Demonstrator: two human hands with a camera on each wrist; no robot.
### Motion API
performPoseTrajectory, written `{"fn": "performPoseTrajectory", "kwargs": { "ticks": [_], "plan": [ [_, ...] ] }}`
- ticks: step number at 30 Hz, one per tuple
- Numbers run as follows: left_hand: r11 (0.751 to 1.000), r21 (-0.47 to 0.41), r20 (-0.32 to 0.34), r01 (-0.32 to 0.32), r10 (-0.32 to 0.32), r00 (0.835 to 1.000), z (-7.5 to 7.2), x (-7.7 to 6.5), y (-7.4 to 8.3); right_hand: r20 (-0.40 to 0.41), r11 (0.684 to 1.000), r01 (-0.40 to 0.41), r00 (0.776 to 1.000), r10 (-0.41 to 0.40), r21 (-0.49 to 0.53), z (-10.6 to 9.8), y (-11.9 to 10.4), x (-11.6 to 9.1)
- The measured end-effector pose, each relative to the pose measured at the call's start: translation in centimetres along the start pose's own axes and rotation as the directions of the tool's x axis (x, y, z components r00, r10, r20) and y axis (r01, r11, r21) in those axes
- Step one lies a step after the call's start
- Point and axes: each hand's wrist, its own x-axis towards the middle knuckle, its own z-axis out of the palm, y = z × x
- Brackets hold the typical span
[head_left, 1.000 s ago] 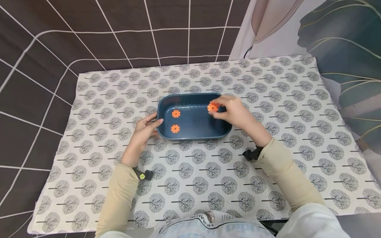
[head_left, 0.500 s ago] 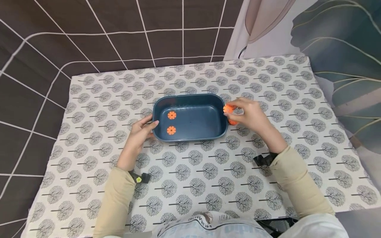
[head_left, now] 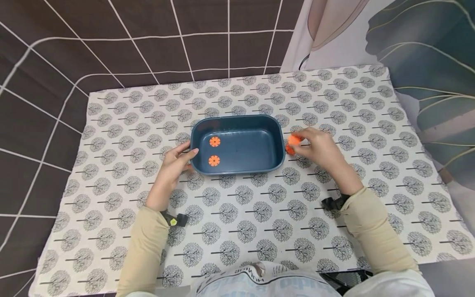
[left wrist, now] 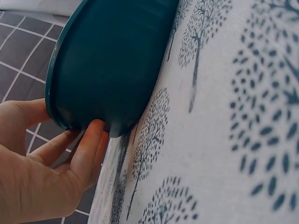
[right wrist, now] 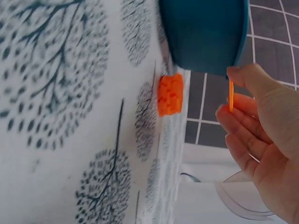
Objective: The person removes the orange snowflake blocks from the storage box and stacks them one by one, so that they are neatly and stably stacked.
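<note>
A dark blue rounded rectangular plastic box (head_left: 241, 154) stands on the patterned cloth. Two orange notched discs (head_left: 214, 142) lie flat inside it near its left end. My left hand (head_left: 172, 167) holds the box's left end, thumb at the rim and fingers against the outer wall (left wrist: 93, 93). My right hand (head_left: 319, 148), just off the box's right end, pinches one thin orange notched disc (right wrist: 231, 95) between thumb and fingers; the right wrist view shows it edge-on. Beside that end of the box, a short stack of orange discs (right wrist: 170, 94) rests on the cloth, partly hidden by my hand in the head view.
A cloth printed with grey trees (head_left: 237, 222) covers the table. Behind and to the left hangs a dark curtain with white grid lines (head_left: 156, 53). Another patterned curtain (head_left: 426, 62) hangs at the right.
My right hand has moved rightward with the orange disc, from over the box's right part to outside its right end. The stack there has come into view. My left hand keeps its hold.
</note>
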Motion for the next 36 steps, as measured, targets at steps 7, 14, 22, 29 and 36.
{"fn": "performPoseTrajectory", "kwargs": {
  "ticks": [7,14,22,29,36],
  "plan": [
    [1.0,0.022,-0.001,-0.012,0.012,1.0,0.2,0.1,-0.2,0.112,0.998,-0.069,0.991,0.069,-0.002,0.3,0.7,-0.4],
    [1.0,0.028,-0.002,-0.008,0.008,1.0,0.2,0.1,-0.4,0.141,0.998,-0.05,0.988,0.055,-0.041,0.9,1.0,-0.9],
    [1.0,0.023,-0.01,-0.007,0.007,1.0,0.1,0.1,-0.3,0.133,0.997,0.003,0.991,0.008,-0.082,1.4,1.3,-0.4],
    [0.999,0.035,-0.005,0.006,-0.005,1.0,0.0,0.1,-0.1,0.128,0.994,0.033,0.992,-0.02,-0.104,1.5,1.2,-0.3],
    [1.0,0.017,-0.001,0.003,-0.003,1.0,0.0,0.1,-0.1,0.098,0.992,0.067,0.994,-0.057,-0.109,2.1,1.2,-0.4]
  ]
}}
